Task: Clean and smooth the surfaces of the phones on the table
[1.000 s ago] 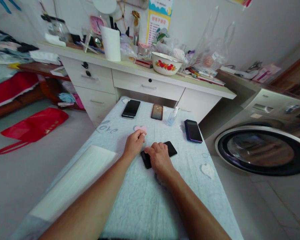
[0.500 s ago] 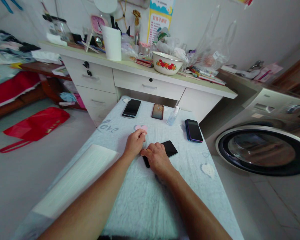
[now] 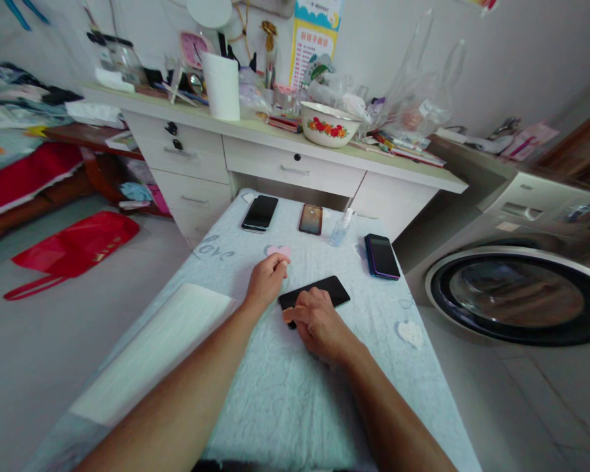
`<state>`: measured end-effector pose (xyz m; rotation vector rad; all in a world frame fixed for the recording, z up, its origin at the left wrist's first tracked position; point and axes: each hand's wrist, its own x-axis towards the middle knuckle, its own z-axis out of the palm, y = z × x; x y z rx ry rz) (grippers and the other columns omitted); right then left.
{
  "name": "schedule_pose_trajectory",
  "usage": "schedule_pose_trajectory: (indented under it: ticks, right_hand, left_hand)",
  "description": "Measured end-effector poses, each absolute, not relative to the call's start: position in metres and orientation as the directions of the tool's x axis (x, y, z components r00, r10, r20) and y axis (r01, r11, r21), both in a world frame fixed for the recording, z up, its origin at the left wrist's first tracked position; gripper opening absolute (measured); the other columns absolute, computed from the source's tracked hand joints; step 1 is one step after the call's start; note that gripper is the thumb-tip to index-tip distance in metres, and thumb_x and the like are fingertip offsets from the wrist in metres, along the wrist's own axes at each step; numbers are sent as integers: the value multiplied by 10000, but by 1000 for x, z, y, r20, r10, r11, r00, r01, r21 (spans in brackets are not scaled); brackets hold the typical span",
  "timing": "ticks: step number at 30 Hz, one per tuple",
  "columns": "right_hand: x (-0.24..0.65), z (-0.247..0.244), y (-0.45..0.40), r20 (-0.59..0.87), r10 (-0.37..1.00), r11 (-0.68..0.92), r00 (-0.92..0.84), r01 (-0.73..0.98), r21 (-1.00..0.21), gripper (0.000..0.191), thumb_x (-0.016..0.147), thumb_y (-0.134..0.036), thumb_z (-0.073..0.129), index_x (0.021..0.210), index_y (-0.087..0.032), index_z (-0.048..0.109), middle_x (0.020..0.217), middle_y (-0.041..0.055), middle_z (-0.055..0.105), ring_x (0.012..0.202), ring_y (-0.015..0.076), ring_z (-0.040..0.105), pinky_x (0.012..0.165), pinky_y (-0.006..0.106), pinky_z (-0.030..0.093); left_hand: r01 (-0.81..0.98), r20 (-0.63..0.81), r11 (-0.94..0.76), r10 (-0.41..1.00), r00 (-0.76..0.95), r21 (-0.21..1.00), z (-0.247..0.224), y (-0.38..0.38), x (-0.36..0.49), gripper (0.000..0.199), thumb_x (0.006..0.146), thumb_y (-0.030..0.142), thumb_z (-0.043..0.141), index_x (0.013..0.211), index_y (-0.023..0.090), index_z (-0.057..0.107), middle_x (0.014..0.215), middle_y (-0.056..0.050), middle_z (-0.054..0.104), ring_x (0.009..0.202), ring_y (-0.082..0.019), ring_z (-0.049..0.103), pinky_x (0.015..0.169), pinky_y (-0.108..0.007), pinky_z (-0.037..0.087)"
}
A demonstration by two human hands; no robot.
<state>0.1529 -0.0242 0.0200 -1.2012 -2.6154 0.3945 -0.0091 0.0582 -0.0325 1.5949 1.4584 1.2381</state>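
1. Right hand (image 3: 319, 324) has pulled back toward us since half a second ago, uncovering more of the black phone (image 3: 335, 291); left hand (image 3: 267, 278) looks about where it was.
2. Nearest, we see both forearms reaching over the pale blue tablecloth (image 3: 285, 406), with a whitish flat sheet (image 3: 157, 354) lying along the left forearm.
3. Right hand: half curled over the phone's near edge, one fingertip poking out at its left end. We can't tell if anything is gripped.
4. Black phone lies flat, screen up, slanted, mid-table; its far edge and right end show past the knuckles.
5. Left hand: nearly closed, thumb against bent fingers, just off the phone's left end. We can't tell if something thin is pinched there.
6. Just beyond the left hand, we have a pink heart print (image 3: 278, 250) on the cloth.
7. Farther on: dark phone with bluish-purple edges (image 3: 382, 255) at right, clear spray bottle (image 3: 341, 231), brown phone case (image 3: 311, 219), another dark-screened phone (image 3: 260, 213) at left.
8. Behind the table we note a white drawer unit (image 3: 295, 160) bearing a flowered bowl (image 3: 330, 126) and a white paper roll (image 3: 221, 86).
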Motion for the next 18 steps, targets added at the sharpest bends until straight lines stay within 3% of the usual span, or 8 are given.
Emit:
schedule_pose_trajectory:
  ticks: [6, 18]
  right_hand:
    - [151, 13, -21, 134, 776, 618, -617, 699, -359, 288, 880, -101, 506, 1022, -258, 702, 879, 30, 553, 887, 182, 401, 811, 321, 265]
    - [139, 6, -11, 141, 839, 544, -526, 796, -266, 305, 944, -196, 492, 1179, -310, 652, 912, 39, 542, 873, 184, 396, 793, 321, 256]
  left_hand:
    - [362, 225, -192, 973, -51, 912, -32, 57, -9, 222, 847, 320, 435, 851, 193, 617, 606, 37, 564, 604, -136, 557, 614, -239, 413]
    - [364, 210, -175, 976, -57, 915, -32, 58, -8, 211, 844, 311, 444, 844, 193, 619, 601, 38, 560, 567, -126, 530, 572, -237, 393]
